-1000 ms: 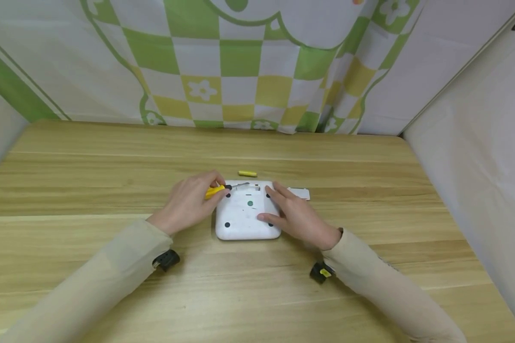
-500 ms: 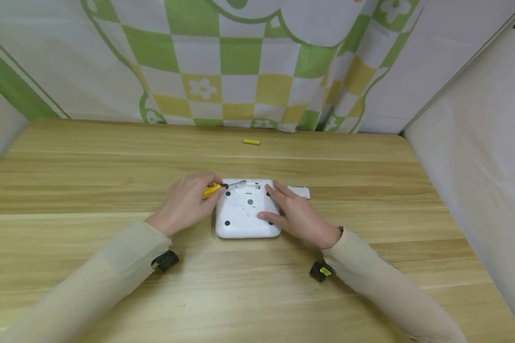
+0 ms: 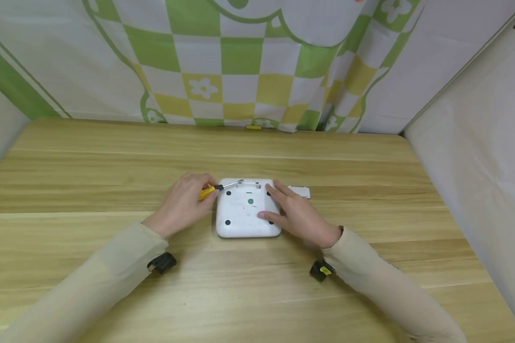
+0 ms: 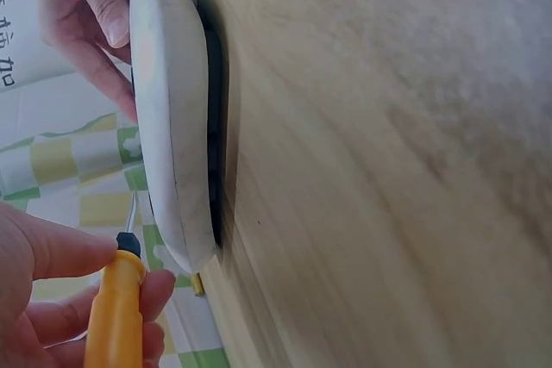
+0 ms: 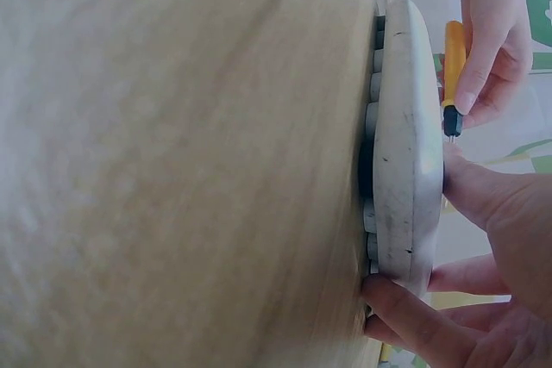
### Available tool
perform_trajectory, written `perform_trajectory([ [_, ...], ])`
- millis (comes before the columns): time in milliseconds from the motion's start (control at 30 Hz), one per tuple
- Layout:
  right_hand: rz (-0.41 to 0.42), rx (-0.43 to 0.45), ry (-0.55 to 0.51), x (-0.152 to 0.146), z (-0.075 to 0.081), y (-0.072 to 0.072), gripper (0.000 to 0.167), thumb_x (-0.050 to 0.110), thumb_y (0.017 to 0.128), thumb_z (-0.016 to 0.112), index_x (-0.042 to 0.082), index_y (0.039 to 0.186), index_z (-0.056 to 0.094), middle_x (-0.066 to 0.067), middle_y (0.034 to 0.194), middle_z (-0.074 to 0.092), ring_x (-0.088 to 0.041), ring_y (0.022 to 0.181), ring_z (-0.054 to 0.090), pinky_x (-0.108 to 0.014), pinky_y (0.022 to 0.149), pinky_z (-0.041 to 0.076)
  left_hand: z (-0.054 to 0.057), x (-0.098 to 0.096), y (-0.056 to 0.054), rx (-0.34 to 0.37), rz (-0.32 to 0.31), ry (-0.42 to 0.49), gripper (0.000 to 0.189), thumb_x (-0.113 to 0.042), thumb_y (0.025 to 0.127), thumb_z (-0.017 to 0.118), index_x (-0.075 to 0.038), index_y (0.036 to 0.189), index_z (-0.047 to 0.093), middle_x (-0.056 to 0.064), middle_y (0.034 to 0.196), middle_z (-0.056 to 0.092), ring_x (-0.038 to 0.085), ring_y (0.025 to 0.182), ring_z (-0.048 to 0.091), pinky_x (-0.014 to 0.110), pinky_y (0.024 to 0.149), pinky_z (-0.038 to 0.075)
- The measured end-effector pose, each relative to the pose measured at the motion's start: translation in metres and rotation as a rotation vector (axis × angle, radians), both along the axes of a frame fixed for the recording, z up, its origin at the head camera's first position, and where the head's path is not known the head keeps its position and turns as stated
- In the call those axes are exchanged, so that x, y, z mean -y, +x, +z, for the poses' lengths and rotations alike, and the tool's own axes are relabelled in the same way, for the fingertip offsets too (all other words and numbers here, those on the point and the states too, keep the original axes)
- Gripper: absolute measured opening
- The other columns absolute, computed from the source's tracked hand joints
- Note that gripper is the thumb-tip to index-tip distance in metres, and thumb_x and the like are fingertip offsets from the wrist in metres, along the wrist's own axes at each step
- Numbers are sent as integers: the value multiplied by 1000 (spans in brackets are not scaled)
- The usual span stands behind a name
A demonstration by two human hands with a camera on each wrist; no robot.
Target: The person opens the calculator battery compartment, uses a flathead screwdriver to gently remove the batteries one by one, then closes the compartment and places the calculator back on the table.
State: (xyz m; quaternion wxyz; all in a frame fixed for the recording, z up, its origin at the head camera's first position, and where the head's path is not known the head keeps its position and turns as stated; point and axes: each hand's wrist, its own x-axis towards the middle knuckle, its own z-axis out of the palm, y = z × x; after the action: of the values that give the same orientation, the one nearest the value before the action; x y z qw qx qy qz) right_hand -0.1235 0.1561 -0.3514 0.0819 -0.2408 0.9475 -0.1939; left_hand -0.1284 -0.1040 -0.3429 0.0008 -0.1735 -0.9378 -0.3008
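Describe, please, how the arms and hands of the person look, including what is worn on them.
The left sleeve and right sleeve are long and beige; the right bears a small dark marking, too small to read. The left wrist camera and right wrist camera are black, the right with a yellow patch. The left hand and right hand wear no gloves.

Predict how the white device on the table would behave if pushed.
The white device would probably stay stiff, as it looks hard-shelled. It seems unlikely to tip, lying broad and low. It may slide fairly easily, since its dark round feet face up.
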Motion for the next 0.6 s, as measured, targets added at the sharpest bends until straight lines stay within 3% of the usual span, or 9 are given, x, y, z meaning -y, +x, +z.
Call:
perform_trajectory([
  [400, 0, -1, 2, 0, -1, 0, 72, 44, 90, 63, 3, 144, 40, -23, 151, 32, -34, 133, 43, -43, 106, 39, 3, 9, 2, 31, 69, -17, 23, -17, 93, 58, 1, 107, 63, 22, 102, 67, 36, 96, 60, 50, 81, 48],
  [600, -2, -1, 1, 1, 1, 0, 72, 43, 89, 63, 3, 144, 40, -23, 151, 32, -33, 132, 44, -43, 105, 40, 4, 15, 3, 48, 98, -25, 23, -17, 89, 63, 1, 104, 62, 21, 97, 69, 32, 83, 63, 43, 67, 50],
])
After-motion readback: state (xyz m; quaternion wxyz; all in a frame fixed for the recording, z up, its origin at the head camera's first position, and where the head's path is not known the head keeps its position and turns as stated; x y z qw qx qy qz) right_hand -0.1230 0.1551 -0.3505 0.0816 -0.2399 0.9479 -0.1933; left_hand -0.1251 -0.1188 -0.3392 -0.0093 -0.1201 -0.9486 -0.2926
